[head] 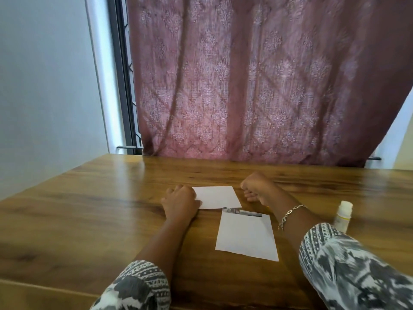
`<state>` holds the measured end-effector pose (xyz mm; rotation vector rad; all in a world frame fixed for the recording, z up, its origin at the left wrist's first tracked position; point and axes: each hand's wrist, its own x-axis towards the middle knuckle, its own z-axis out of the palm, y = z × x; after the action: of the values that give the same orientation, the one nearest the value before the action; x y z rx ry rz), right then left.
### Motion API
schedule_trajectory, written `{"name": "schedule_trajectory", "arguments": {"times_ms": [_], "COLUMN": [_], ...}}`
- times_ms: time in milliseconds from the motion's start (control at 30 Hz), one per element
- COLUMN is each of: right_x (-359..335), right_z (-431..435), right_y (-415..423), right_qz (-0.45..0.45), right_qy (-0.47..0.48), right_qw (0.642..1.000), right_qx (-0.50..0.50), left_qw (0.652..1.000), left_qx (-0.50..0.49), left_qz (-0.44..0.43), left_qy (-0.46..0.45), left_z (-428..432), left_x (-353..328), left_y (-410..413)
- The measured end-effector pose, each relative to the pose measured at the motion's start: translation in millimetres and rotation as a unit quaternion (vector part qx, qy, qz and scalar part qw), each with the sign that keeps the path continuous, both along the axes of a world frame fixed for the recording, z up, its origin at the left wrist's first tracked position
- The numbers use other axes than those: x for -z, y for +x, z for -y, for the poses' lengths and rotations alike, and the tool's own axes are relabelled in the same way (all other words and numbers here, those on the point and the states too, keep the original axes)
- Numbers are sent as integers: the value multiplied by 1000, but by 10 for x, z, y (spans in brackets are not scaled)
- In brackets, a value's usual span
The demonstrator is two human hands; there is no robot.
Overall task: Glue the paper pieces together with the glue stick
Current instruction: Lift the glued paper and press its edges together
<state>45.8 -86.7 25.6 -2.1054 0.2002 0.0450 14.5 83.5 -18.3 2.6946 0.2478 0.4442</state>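
Note:
Two white paper pieces lie on the wooden table (89, 209). The far piece (218, 196) is small and rectangular. The near piece (247, 236) is larger, with a dark printed strip along its top edge. My left hand (181, 201) rests with curled fingers on the left edge of the far piece. My right hand (259, 187) is curled into a fist just right of that piece and holds nothing that I can see. A white glue stick (343, 215) with its cap on stands upright to the right of my right forearm.
A pink patterned curtain (257, 81) hangs behind the table's far edge. A grey window frame (125, 86) and a pale wall (44, 86) are at the left. The table's near edge runs along the bottom left.

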Motion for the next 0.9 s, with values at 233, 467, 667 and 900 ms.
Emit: {"name": "schedule_trajectory", "arguments": {"times_ms": [233,467,667,900], "right_x": [-23,92,-60,-169], "right_z": [-168,-209,-97,230], "right_y": [72,225,-49,-460], "right_qz": [-32,76,262,434], "right_qy": [37,-58,-121,-8], "right_qw": [999,995,956,897], "right_qx": [-3,20,49,87], "left_qw": [1000,1000,989,994], "left_qx": [-1,1,-8,108], "left_qz": [-6,-2,142,-20], "left_qy": [-9,-3,-39,-30], "left_z": [4,45,123,250], "left_x": [11,-2,-14,11], "left_y": [-9,-24,-89,-57]}}
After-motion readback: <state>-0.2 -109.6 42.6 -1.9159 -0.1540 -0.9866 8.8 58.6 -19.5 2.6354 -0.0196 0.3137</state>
